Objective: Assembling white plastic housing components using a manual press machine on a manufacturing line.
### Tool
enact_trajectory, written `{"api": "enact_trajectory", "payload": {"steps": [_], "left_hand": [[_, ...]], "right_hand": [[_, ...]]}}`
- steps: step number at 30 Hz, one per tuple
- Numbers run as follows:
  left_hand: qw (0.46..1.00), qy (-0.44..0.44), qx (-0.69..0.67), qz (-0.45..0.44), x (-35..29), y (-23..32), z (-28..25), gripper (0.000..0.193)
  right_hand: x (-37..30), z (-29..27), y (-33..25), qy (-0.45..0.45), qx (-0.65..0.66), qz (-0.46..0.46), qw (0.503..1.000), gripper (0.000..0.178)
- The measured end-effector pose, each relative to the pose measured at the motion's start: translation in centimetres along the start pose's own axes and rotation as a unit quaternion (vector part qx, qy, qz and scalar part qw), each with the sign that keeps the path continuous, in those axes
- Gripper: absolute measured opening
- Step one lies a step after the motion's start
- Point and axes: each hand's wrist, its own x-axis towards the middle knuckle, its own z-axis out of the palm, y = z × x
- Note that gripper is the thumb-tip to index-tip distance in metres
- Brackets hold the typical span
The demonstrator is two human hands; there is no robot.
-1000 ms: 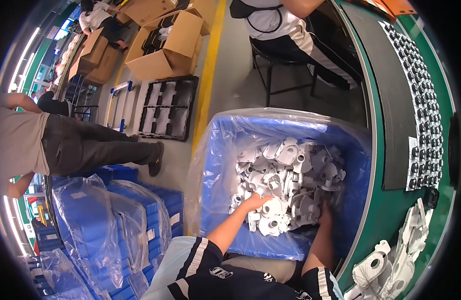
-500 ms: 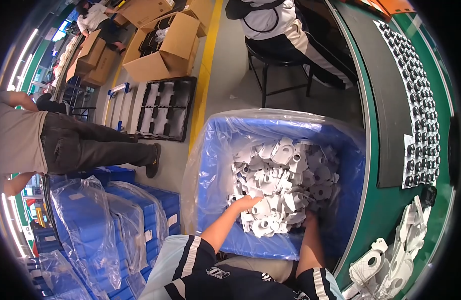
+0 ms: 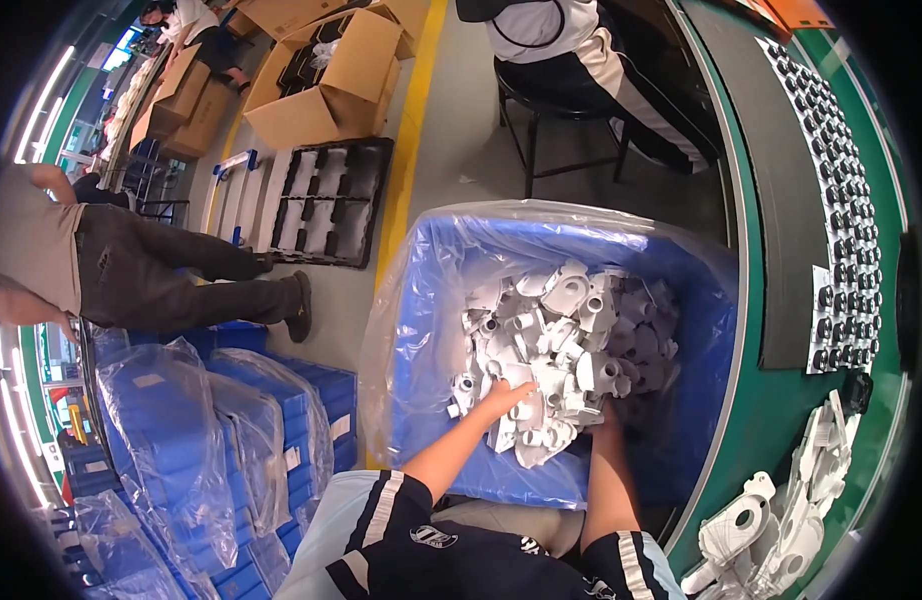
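Observation:
A pile of white molded plastic parts (image 3: 556,350) with round holes and short tubes lies in a large blue bin (image 3: 431,300) lined with clear plastic. My left hand (image 3: 507,398) reaches into the near left side of the pile, thumb and fingers around a white part. At the near right of the pile is my right hand (image 3: 605,418), turned down among the parts in shadow. Its fingers are hidden, so I cannot make out what it holds.
A green workbench (image 3: 726,480) on the right carries rows of black round pieces (image 3: 831,200) and more white parts (image 3: 741,525). Stacked blue crates (image 3: 171,430) stand at left. One person (image 3: 131,260) stands there; another sits on a black stool (image 3: 541,100) ahead.
My left hand has moved slightly right and away from me, and parts around it have shifted. My right hand has moved slightly left. The standing person's arm and legs have moved.

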Motion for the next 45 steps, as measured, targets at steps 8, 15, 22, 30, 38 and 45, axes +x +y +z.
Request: {"api": "enact_trajectory", "payload": {"steps": [8, 15, 22, 30, 38, 45], "left_hand": [[0.997, 0.060, -0.037, 0.005, 1.5, -1.1, 1.1, 0.060], [0.997, 0.014, -0.080, -0.005, 1.0, 1.6, 2.4, 0.073], [0.998, 0.013, -0.005, -0.069, -0.3, 1.2, 3.2, 0.058], [0.977, 0.009, -0.203, -0.058, 1.4, -1.5, 2.5, 0.037], [0.991, 0.066, -0.120, 0.006, -0.1, -1.6, 2.4, 0.051], [0.991, 0.023, -0.131, -0.023, -2.8, 0.2, 3.3, 0.063]], "right_hand": [[4.1, 0.8, -3.5, -0.040, 0.006, -0.002, 0.999, 0.043], [3.9, -4.5, 0.9, -0.070, 0.019, -0.020, 0.997, 0.042], [5.6, 2.4, -5.6, -0.062, 0.045, -0.047, 0.996, 0.041], [4.0, 3.4, -2.8, -0.090, 0.048, -0.060, 0.993, 0.039], [7.0, 0.5, -0.4, -0.166, 0.038, -0.082, 0.982, 0.038], [7.6, 1.9, -3.0, -0.176, 0.073, -0.074, 0.979, 0.035]]}}
